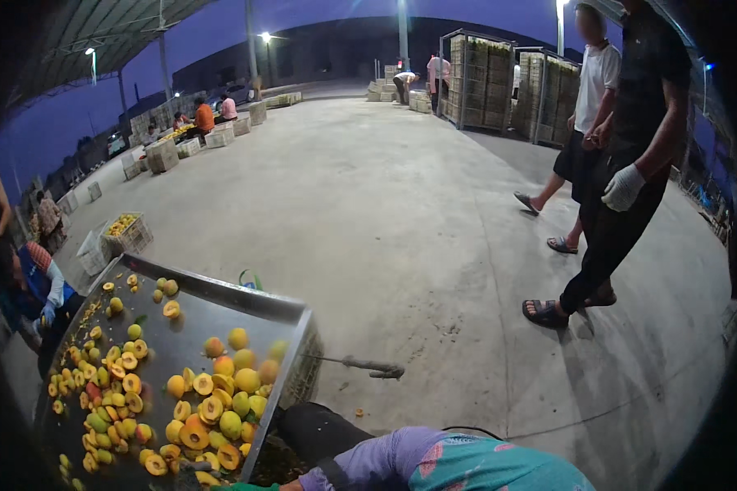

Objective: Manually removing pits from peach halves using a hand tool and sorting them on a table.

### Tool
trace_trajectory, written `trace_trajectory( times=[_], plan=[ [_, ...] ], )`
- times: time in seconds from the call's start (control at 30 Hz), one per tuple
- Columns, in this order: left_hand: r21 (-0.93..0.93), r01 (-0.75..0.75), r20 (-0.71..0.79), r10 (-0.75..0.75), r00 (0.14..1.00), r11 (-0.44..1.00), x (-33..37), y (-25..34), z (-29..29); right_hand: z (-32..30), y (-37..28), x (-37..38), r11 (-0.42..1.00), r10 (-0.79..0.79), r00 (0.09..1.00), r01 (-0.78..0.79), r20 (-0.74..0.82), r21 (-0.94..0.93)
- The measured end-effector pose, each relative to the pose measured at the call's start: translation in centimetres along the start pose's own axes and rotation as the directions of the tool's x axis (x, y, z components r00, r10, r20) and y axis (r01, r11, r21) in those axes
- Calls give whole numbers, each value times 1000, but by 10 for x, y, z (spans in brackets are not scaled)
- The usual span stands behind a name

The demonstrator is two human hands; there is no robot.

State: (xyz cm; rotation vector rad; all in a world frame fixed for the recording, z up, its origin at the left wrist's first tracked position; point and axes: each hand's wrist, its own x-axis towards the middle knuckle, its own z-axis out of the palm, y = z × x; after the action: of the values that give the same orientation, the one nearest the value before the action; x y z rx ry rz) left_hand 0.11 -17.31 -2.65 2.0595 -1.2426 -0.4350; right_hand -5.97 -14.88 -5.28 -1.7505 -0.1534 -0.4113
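My right arm, in a purple sleeve (368, 458), reaches leftward along the bottom edge to the near corner of a metal sorting table (221, 299). Only part of my right hand (195, 470) shows, in a grey glove with a green cuff, low among the fruit; the frame edge cuts off its fingers, so its grip is hidden. Around it lie halved yellow peaches (194, 434) with pit hollows showing. Whole yellow-green peaches (246, 380) sit farther up. A looser spread of halves (131, 382) covers the left side. My left hand is out of view.
A thin rod with a grey wrapped handle (373, 366) juts from the table's right side. Across the table at left sits a co-worker with a blue glove (49, 313). A fruit crate (128, 232) stands beyond. Two people stand at right, one wearing a white glove (624, 187).
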Motion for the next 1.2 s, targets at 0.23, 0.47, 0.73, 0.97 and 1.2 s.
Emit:
trace_trajectory(
  times=[0.23, 0.47, 0.73, 0.97, 1.2],
  plan=[
    [16, -12, 15, 12, 1000, 1000, -7, -7, -7, -8, -33, 6, 513, 198, 911, -410, 361, 754],
    [87, 79, -53, -74, 996, 993, -12, -58, -43, 4, -54, -20, 207, -112, 606, -761, 788, 614],
    [307, 428, -407, -289, 867, 850, -34, -213, -171, -156, 10, 80, 715, 158, 984, -172, -83, -677],
    [385, 600, -552, -346, 759, 701, -44, -322, -246, -286, 141, 204, 464, 551, 772, -600, -318, -652],
    [374, 421, -364, -287, 886, 826, 32, -317, -175, -206, 184, 267, 770, 456, 885, -444, -93, -459]
  ],
)
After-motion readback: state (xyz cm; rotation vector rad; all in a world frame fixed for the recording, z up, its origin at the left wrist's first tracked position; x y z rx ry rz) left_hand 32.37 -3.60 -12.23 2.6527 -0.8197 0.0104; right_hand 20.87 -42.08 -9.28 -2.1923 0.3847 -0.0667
